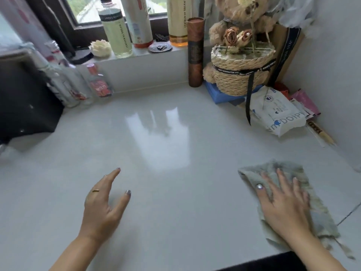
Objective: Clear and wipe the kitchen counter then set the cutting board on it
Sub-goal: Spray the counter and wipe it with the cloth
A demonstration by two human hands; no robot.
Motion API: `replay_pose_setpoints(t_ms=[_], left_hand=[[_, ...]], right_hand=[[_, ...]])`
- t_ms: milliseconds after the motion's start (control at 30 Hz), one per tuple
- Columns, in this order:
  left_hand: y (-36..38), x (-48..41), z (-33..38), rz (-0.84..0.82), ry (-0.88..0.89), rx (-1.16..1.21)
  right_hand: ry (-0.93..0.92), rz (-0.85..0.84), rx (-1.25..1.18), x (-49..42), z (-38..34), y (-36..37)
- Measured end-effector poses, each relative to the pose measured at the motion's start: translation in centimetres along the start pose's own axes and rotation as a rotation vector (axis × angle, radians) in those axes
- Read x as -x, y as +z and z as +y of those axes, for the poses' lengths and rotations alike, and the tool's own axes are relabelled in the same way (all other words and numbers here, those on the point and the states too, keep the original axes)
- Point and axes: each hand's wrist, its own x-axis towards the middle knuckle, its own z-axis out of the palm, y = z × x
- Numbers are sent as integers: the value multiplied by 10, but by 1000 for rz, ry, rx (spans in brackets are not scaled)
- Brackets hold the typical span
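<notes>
A glossy pale-grey kitchen worktop (185,202) is seen below a window sill, with daylight reflected in its middle. One frayed grey-green cloth (316,194) is laid flat at the near right. It is pressed down by the right grip (283,206), whose fingers are spread straight, with nothing clasped. The left grip (103,204) is held released and empty over the near left.

The cloth is judged soft, light and limp. It is best driven under a flat palm or gathered at an edge.

Three clear glass bottles (99,85), as far as can be told, are stood at the far left. One woven straw basket (242,75) and one white wipes pack (279,112) are at the far right. No cutting board is seen.
</notes>
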Motion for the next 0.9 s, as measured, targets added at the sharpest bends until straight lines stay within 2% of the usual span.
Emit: replay_pose_setpoints(t_ms=[67,167,200,233,300,367,400,467,567,733,833,900], left_hand=[[-12,10,-17,13,-33,-59],[-27,25,-36,25,-124,-68],[-33,27,-41,31,-127,-63],[-40,29,-46,38,-113,-54],[-56,32,-57,57,-91,-49],[-75,34,-70,81,-88,-55],[-84,35,-77,94,-93,-53],[-98,37,-91,118,-106,-33],[-105,37,-108,120,-127,-7],[-99,30,-119,48,-127,16],[-95,25,-120,38,-97,-6],[-97,24,-126,43,-89,-57]], right_hand=[[-74,1,0,24,-45,15],[-428,-43,-143,68,-111,46],[-464,-67,-262,73,-125,48],[-438,-69,-411,68,-132,43],[-278,106,-647,42,-129,22],[-62,277,-637,2,-113,-4],[32,289,-581,-18,-105,-13],[158,199,-454,-44,-106,-17],[134,92,-257,-36,-137,11],[-127,-4,-388,31,-200,55],[-137,86,-685,40,-195,37],[-62,227,-737,24,-176,16]])
